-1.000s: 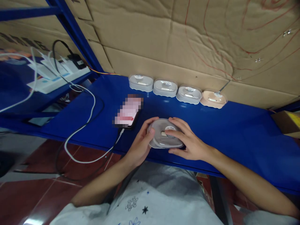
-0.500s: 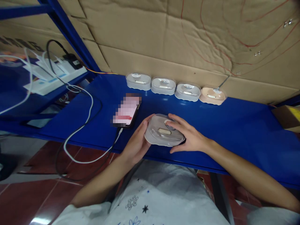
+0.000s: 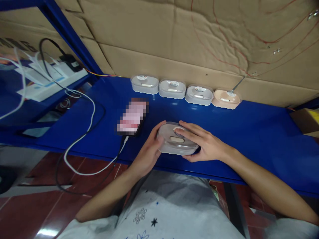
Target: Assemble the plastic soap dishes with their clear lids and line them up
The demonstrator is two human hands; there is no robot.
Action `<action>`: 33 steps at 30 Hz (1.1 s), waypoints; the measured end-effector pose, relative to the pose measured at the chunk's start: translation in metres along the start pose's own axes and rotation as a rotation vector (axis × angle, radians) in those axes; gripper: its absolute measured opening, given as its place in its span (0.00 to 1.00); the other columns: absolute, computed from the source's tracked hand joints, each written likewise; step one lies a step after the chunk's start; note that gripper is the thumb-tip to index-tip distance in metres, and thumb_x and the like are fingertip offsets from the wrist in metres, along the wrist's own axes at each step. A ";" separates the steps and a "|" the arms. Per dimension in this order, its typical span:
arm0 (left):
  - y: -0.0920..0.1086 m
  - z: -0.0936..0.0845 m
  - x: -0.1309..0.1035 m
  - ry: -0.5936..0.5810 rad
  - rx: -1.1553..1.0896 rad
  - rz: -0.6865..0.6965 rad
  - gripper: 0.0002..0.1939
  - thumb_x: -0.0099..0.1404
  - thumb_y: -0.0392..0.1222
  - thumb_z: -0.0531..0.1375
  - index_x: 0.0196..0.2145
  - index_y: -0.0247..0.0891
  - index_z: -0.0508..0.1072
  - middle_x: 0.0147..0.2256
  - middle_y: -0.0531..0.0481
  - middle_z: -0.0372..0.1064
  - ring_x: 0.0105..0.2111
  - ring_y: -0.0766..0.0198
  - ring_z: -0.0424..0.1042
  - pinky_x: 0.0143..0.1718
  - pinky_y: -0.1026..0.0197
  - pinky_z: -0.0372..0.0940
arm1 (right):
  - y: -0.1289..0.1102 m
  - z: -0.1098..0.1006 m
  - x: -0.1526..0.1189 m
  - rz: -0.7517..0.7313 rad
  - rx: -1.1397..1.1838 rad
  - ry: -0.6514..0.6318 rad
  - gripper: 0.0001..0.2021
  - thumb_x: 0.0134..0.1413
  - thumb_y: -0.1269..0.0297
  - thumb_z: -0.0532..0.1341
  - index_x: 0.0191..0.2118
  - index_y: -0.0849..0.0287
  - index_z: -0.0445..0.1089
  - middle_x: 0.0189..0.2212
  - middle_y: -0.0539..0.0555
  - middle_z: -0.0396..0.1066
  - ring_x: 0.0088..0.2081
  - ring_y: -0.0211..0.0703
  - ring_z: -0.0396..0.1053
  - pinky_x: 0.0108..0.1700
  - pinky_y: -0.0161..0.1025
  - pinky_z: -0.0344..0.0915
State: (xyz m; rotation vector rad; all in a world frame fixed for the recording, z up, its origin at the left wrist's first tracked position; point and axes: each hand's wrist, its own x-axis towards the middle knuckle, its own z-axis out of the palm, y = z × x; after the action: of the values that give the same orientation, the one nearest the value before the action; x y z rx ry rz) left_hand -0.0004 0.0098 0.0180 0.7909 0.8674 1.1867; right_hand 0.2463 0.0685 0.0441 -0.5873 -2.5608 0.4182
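A grey oval box with a clear lid is held near the front edge of the blue table. My left hand grips its left end, thumb against the side. On the right end, my right hand is closed round the box, with a finger on the round label of the lid. Behind stand similar boxes in a row: grey ones is another grey box, and a peach one at the right end.
A phone with a blurred screen lies left of the held box, a white cable plugged into it. Power strips sit at the far left. Cardboard lines the back. An open carton stands at the right.
My left thumb has moved onto the side of the box. The held box has turned slightly and shifted a little right. The camera view has shifted slightly.
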 end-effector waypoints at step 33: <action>0.000 -0.001 -0.012 -0.257 0.891 0.346 0.20 0.76 0.48 0.59 0.64 0.54 0.68 0.74 0.44 0.51 0.75 0.45 0.51 0.73 0.34 0.51 | 0.090 -0.083 -0.038 0.542 -0.504 0.028 0.42 0.68 0.40 0.57 0.77 0.56 0.45 0.77 0.68 0.46 0.77 0.67 0.48 0.72 0.67 0.54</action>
State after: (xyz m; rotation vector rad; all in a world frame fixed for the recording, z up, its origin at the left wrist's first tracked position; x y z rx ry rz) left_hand -0.0030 -0.0017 0.0189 1.8332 1.0697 0.9282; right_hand 0.3482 0.1435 0.0640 -1.4672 -2.4504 -0.0794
